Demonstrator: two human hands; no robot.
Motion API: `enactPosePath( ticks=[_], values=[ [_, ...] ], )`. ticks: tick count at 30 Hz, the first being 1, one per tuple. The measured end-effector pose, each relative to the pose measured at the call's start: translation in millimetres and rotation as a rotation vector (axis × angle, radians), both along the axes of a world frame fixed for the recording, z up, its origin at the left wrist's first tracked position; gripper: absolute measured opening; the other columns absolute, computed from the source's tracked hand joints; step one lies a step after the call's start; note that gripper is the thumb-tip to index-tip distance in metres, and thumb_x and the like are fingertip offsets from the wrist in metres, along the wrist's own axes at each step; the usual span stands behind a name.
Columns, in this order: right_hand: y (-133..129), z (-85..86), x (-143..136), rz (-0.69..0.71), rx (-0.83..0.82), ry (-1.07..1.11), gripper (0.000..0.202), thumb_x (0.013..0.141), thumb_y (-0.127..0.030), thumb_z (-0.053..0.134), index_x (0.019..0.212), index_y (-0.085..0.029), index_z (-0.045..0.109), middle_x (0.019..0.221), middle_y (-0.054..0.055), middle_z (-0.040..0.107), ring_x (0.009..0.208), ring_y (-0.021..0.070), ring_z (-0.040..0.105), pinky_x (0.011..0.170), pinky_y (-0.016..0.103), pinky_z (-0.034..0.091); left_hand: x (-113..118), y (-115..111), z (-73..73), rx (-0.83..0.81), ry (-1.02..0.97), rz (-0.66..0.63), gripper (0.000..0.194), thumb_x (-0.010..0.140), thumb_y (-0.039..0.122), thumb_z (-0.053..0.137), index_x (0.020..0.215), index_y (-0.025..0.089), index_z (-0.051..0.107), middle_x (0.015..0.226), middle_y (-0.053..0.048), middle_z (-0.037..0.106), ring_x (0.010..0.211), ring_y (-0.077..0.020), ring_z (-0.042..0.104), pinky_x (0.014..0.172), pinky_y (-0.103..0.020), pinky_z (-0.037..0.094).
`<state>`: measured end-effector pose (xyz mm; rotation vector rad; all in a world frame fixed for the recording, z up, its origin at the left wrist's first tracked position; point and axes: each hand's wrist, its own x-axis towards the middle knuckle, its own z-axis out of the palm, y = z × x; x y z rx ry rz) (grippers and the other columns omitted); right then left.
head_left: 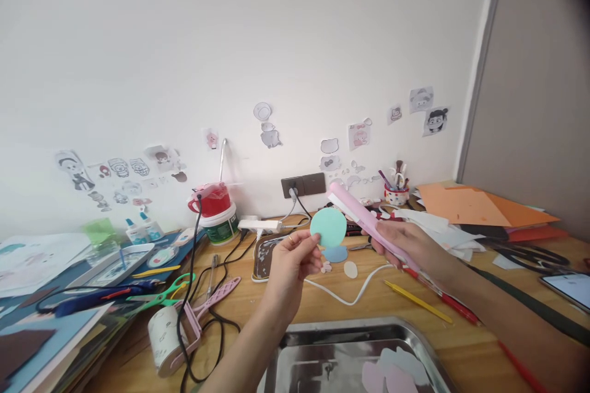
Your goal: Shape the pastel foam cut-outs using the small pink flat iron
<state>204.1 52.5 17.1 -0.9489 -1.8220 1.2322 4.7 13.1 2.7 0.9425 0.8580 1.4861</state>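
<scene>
Between thumb and fingers, my left hand (299,252) pinches the lower left edge of a round mint-green disc (329,226), raised above the table. To its right, my right hand (401,239) is wrapped round a pink flat-iron-like tool (362,214) with a white inner side and a white cord (353,302). The tool's tip points up and left, close beside the disc. Beneath the disc lie a blue oval piece (335,253) and a cream oval piece (351,269) on the wooden table.
A metal tray (345,326) at the front holds pale cut pieces. Green scissors (168,295), a white roll (166,341) and black cables lie left. A yellow tweezer-like tool (419,301), orange sheets (465,204) and a phone (569,288) are right. A bucket (219,224) stands behind.
</scene>
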Motion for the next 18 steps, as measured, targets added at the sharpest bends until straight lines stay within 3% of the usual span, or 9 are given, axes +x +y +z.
enactPosePath(
  ticks=[5, 9, 14, 18],
  values=[
    [-4, 4.3, -1, 0.019, 0.025, -0.032, 0.039, 0.080, -0.046, 0.033, 0.064, -0.015, 0.052, 0.051, -0.001, 0.047, 0.040, 0.0072, 0.037, 0.039, 0.020, 0.026, 1, -2, 2.8, 0.017, -0.068, -0.037, 0.019, 0.068, 0.025, 0.054, 0.079, 0.010, 0.059, 0.072, -0.006, 0.061, 0.061, -0.0104, 0.057, 0.053, -0.016, 0.044],
    [-10, 7.5, -1, 0.019, 0.036, -0.065, 0.041, 0.081, -0.046, 0.032, 0.062, -0.014, 0.051, 0.046, -0.003, 0.043, 0.042, 0.0072, 0.037, 0.041, 0.019, 0.026, 2, -2, 3.9, 0.007, -0.056, 0.025, 0.021, 0.064, 0.023, 0.061, 0.080, 0.011, 0.059, 0.071, -0.003, 0.059, 0.058, -0.0081, 0.055, 0.051, -0.015, 0.044],
    [-16, 10.4, -3, 0.076, 0.006, -0.055, 0.042, 0.084, -0.043, 0.028, 0.064, -0.013, 0.050, 0.045, -0.004, 0.042, 0.041, 0.0054, 0.034, 0.041, 0.017, 0.027, 2, -2, 3.5, 0.067, -0.030, 0.090, 0.036, 0.059, 0.016, 0.066, 0.092, 0.014, 0.052, 0.076, -0.004, 0.061, 0.063, -0.0091, 0.057, 0.056, -0.017, 0.045],
    [-16, 11.0, -3, 0.122, 0.029, -0.063, 0.038, 0.084, -0.039, 0.031, 0.064, -0.013, 0.050, 0.047, -0.004, 0.042, 0.040, 0.0043, 0.034, 0.041, 0.016, 0.029, 0, 0, 2.4, 0.056, -0.024, 0.138, 0.028, 0.058, 0.017, 0.067, 0.081, 0.012, 0.053, 0.069, -0.002, 0.062, 0.062, -0.0086, 0.057, 0.059, -0.018, 0.044]
  ],
)
